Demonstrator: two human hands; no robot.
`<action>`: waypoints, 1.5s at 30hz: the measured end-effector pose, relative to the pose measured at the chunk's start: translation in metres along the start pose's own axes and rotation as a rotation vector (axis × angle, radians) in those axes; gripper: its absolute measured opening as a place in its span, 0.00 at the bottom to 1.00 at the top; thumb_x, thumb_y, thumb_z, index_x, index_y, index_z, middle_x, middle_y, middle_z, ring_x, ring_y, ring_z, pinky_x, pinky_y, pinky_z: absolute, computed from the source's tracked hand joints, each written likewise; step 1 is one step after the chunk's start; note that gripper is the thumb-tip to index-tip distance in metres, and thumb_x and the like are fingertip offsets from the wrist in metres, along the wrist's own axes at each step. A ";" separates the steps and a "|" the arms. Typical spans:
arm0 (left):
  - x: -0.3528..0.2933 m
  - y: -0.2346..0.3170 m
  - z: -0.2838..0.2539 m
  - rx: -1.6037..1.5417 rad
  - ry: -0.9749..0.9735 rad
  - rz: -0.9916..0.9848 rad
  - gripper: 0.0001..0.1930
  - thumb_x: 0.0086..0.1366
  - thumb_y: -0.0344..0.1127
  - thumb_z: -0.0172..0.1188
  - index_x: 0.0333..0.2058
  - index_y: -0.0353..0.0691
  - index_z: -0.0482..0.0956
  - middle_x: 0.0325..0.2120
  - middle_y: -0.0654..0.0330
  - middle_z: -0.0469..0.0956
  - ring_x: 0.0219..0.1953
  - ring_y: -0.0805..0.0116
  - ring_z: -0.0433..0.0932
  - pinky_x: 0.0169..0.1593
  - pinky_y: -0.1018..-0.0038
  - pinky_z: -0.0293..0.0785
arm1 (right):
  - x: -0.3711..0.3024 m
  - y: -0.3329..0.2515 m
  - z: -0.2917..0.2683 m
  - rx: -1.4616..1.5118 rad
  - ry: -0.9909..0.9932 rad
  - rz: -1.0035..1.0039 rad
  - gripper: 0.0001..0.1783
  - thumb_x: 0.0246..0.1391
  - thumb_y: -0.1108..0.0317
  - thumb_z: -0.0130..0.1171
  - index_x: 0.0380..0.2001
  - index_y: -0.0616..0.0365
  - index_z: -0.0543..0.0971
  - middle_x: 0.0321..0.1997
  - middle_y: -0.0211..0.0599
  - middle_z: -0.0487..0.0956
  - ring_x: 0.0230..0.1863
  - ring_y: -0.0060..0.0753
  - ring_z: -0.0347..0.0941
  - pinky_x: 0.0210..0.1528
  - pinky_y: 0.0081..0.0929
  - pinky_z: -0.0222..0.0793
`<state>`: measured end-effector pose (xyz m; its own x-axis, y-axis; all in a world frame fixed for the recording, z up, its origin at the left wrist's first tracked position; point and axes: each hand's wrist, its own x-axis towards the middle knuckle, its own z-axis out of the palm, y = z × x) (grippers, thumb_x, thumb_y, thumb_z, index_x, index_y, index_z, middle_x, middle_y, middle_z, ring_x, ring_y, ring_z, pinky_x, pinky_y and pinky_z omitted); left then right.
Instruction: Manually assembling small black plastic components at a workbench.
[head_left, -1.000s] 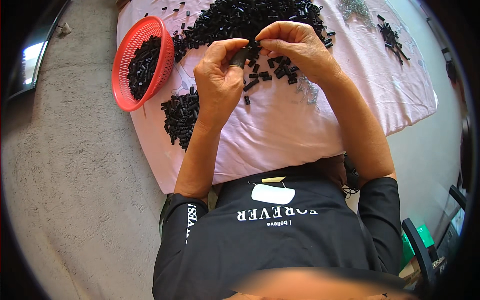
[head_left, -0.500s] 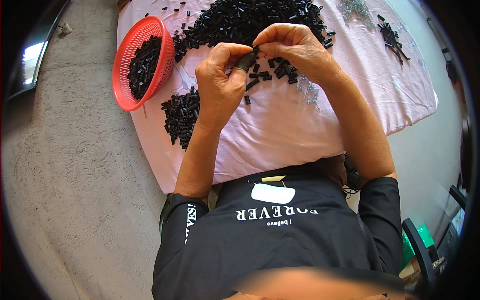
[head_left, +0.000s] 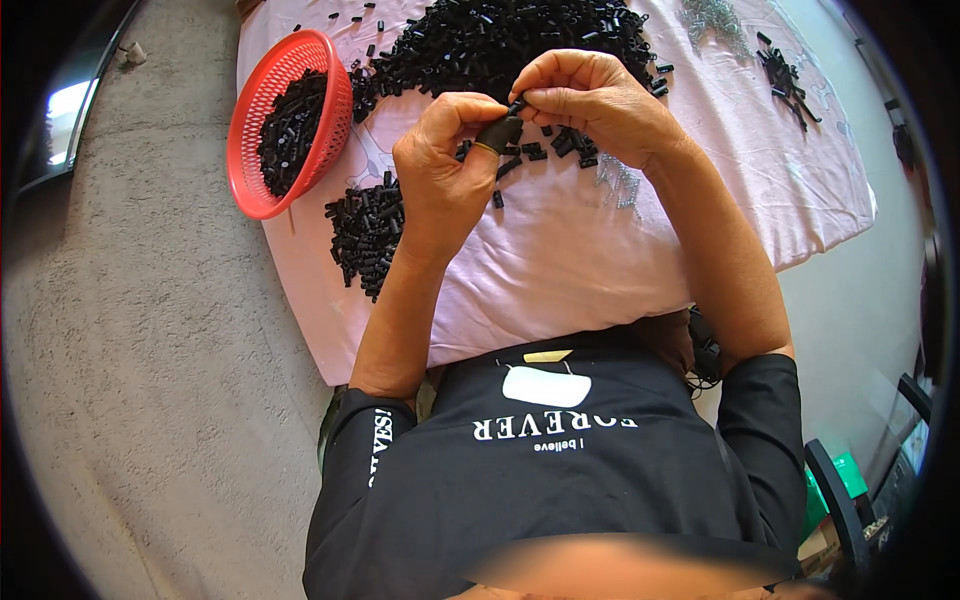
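Note:
Both hands meet over the near edge of a large heap of small black cylindrical parts (head_left: 505, 45). A small black part (head_left: 516, 107) is pinched at their fingertips. My left hand (head_left: 447, 165) is closed on it, the thumb wearing a black finger cover (head_left: 498, 134) with a yellowish band. Thumb and forefinger of my right hand (head_left: 605, 108) pinch at the part's upper end. Several loose black parts lie below the fingers. Close to my right wrist is a small cluster of thin silvery pieces (head_left: 618, 184), too fine to make out.
A red plastic basket (head_left: 345, 110) holding black parts stands at the table's left edge. Nearer lies a smaller pile of black parts (head_left: 362, 235). At far right are more silvery pieces (head_left: 716, 27) and thin black pieces (head_left: 783, 78). Pink cloth (head_left: 560, 285) covers the table.
The small black part shows more clearly above the covered left thumb. Both hands have shifted very slightly, still joined at the fingertips.

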<state>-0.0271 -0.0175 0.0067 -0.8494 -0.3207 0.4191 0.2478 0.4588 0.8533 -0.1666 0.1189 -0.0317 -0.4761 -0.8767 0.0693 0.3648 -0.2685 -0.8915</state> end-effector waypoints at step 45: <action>-0.017 0.012 0.006 -0.246 0.058 -0.171 0.17 0.51 0.06 0.46 0.35 0.29 0.77 0.39 0.57 0.77 0.40 0.73 0.79 0.48 0.78 0.76 | -0.003 -0.011 0.004 -0.196 -0.105 -0.147 0.05 0.58 0.75 0.59 0.37 0.62 0.79 0.35 0.30 0.80 0.37 0.17 0.77 0.43 0.18 0.76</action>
<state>-0.0121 -0.0019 0.0078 -0.8623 -0.4261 0.2735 0.2148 0.1815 0.9597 -0.1662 0.1234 -0.0203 -0.4235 -0.8731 0.2415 0.1309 -0.3227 -0.9374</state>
